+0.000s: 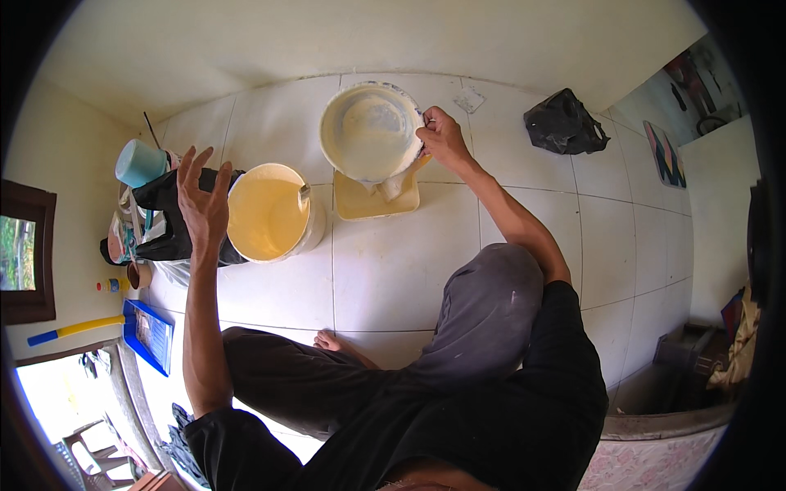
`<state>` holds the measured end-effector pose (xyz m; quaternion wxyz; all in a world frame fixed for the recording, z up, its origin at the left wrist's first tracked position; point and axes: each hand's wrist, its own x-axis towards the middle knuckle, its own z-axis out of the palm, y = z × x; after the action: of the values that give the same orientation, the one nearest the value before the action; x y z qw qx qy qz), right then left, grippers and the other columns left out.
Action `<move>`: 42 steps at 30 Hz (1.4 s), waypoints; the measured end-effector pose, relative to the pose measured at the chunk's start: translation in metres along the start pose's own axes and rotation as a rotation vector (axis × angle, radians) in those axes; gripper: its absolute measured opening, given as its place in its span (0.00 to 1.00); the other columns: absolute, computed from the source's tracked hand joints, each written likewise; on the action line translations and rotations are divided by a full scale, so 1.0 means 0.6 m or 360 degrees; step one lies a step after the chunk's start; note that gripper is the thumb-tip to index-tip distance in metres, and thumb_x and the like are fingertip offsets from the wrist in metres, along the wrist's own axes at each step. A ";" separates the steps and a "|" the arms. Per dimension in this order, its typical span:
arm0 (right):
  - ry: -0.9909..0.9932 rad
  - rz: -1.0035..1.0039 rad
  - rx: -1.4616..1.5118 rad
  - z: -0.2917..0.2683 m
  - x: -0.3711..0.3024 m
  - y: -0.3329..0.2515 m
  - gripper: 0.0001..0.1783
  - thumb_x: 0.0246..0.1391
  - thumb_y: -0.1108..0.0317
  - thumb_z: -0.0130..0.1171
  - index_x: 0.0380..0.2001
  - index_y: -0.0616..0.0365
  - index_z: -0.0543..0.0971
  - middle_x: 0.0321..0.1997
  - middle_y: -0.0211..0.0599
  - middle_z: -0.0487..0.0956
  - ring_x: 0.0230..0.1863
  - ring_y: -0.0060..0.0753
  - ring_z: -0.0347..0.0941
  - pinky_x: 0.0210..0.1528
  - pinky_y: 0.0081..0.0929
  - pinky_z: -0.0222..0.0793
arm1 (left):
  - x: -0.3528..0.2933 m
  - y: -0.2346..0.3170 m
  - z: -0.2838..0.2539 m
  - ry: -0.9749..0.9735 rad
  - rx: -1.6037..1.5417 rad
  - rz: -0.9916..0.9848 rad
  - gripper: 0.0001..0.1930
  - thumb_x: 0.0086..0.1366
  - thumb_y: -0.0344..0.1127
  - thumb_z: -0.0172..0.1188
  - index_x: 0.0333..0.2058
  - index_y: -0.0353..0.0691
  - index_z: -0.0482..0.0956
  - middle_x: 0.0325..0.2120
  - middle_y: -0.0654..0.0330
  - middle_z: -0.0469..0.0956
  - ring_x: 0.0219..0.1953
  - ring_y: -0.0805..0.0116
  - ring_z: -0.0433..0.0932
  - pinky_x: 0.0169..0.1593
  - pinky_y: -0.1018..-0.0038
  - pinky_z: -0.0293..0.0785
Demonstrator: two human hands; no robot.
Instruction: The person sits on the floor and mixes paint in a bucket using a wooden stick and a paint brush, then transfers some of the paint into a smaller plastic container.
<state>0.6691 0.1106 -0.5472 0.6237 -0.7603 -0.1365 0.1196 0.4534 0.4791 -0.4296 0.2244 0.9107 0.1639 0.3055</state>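
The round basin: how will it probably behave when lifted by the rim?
The round basin is probably fairly light for its size, since only pale residue shows inside. It may tilt, because the right hand holds just one side. Its smeared surface could be slippery if wet.

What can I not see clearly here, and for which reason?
In the head view:
Yellow tray: far part hidden behind the round basin in the right hand.
Black bag at right: contents, hidden by its own sides.
Black bag at left: partly covered by the left hand.
Window: cut off by the left edge.
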 end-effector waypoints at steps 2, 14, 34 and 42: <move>0.0016 0.0013 0.0000 0.000 0.000 0.002 0.09 0.55 0.75 0.56 0.39 0.63 0.71 0.30 0.38 0.81 0.25 0.24 0.78 0.25 0.24 0.78 | 0.000 0.000 -0.001 -0.0010 0.0029 -0.0005 0.23 0.63 0.48 0.67 0.54 0.45 0.82 0.66 0.48 0.68 0.69 0.45 0.63 0.69 0.45 0.60; -0.0047 0.0491 0.0460 -0.054 0.019 0.008 0.13 0.56 0.72 0.59 0.41 0.69 0.73 0.37 0.48 0.79 0.30 0.37 0.80 0.32 0.35 0.84 | 0.002 0.000 0.010 -0.0024 -0.0024 -0.0031 0.23 0.61 0.46 0.68 0.53 0.43 0.82 0.65 0.46 0.69 0.67 0.44 0.66 0.68 0.50 0.62; 0.0626 0.0732 0.0697 -0.313 -0.018 0.312 0.18 0.61 0.69 0.53 0.53 0.63 0.74 0.51 0.42 0.80 0.49 0.41 0.80 0.52 0.38 0.81 | -0.027 -0.008 0.023 -0.0595 -0.0275 0.0128 0.24 0.61 0.50 0.70 0.45 0.34 0.84 0.41 0.49 0.81 0.38 0.58 0.82 0.42 0.65 0.80; 0.0863 0.0949 0.0585 -0.315 -0.051 0.379 0.22 0.63 0.64 0.58 0.57 0.64 0.72 0.51 0.44 0.78 0.50 0.47 0.79 0.51 0.42 0.82 | -0.027 0.003 0.116 -0.1036 -0.0078 0.0137 0.31 0.57 0.60 0.70 0.46 0.38 0.83 0.40 0.51 0.81 0.46 0.52 0.78 0.49 0.61 0.73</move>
<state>0.7205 -0.1154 -0.7335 0.7000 -0.6469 0.2808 0.1126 0.4852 0.4490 -0.4858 0.2738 0.9610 0.0376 0.0116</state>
